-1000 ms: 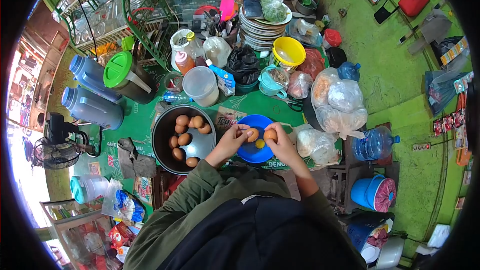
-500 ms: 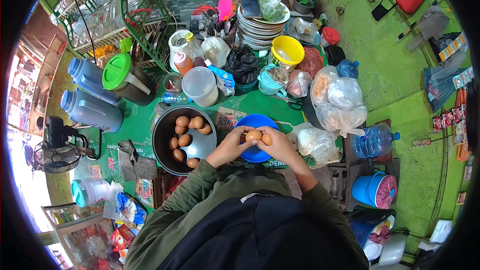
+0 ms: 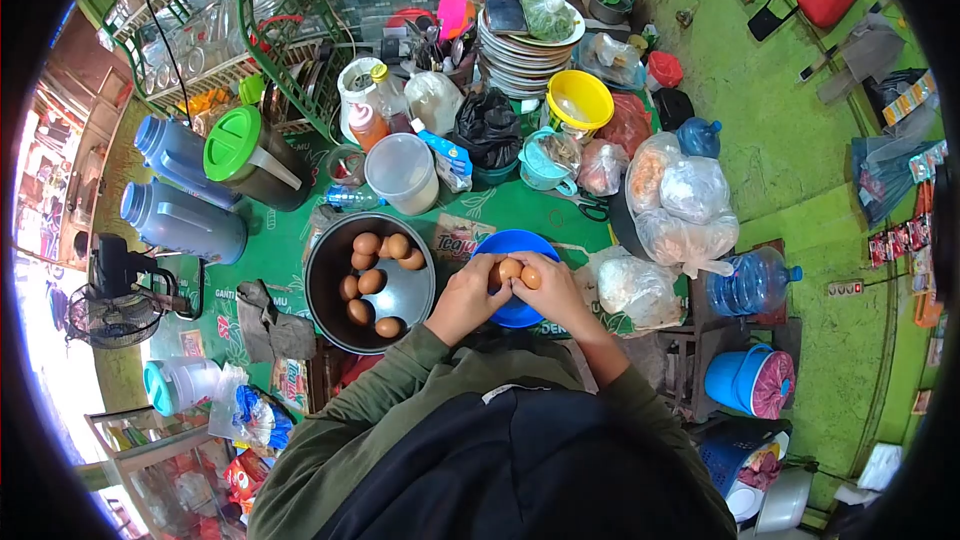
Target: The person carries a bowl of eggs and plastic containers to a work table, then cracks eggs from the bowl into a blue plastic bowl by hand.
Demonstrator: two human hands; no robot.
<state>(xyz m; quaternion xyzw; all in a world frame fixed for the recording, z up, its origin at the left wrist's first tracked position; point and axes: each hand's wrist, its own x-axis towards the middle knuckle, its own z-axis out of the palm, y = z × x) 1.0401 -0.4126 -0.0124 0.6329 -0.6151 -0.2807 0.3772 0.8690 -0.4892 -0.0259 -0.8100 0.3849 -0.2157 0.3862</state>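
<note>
Both hands meet over a blue bowl (image 3: 541, 242) with brown eggs between them. My left hand (image 3: 468, 296), fingers curled, is closed around an egg (image 3: 495, 277) that its fingers partly cover. My right hand (image 3: 556, 298) is closed on another egg (image 3: 531, 277), with its fingertips against a middle egg (image 3: 510, 268). The inside of the bowl is mostly hidden beneath the hands. Just left of them stands a deep dark metal pot (image 3: 322, 315), and several whole brown eggs (image 3: 371, 281) lie in it, mostly along its left and far sides.
Behind the pot stand a clear plastic tub (image 3: 401, 175) and a green-lidded pitcher (image 3: 240, 145). Scissors (image 3: 590, 206) lie beyond the bowl to the right. A bag of white stuff (image 3: 636, 287) sits at the table's right. Plates (image 3: 520, 60) are stacked at the back.
My hands have shifted slightly and drawn closer around the eggs, my left hand turning a little. The eggs in the pot lie as before. The whole view has moved slightly.
</note>
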